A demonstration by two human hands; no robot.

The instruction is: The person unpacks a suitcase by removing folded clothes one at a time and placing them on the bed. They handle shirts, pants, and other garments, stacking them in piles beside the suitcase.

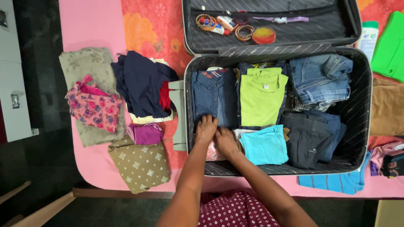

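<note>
A: The pink garment [211, 152] lay in the suitcase [362, 105], in its near-left corner, below the dark blue dotted shirt [213, 96] and left of the turquoise folded top [265, 145].

B: And the hands?

A: Both were on it. The left hand [206, 128] pressed down at its upper edge, touching the foot of the dotted shirt, and the right hand [225, 141] lay flat just beside it. The fingers of both were close together and flattened on the cloth, not clamped round it.

B: So which step was that, by your reckoning?

A: I judged it to be the tucking-in of that piece, with the packing well along: the green shirt [261, 96], the jeans [320, 77] and the dark trousers [306, 141] already filled the suitcase to the right.

B: What would the next move call for?

A: Smoothing the pink garment level with its neighbours, I thought, then a reach to the left of the suitcase, where the navy pile [141, 82], the purple piece [145, 133] and the olive patterned cloth [141, 164] lay on the pink bed sheet [90, 25]
</note>
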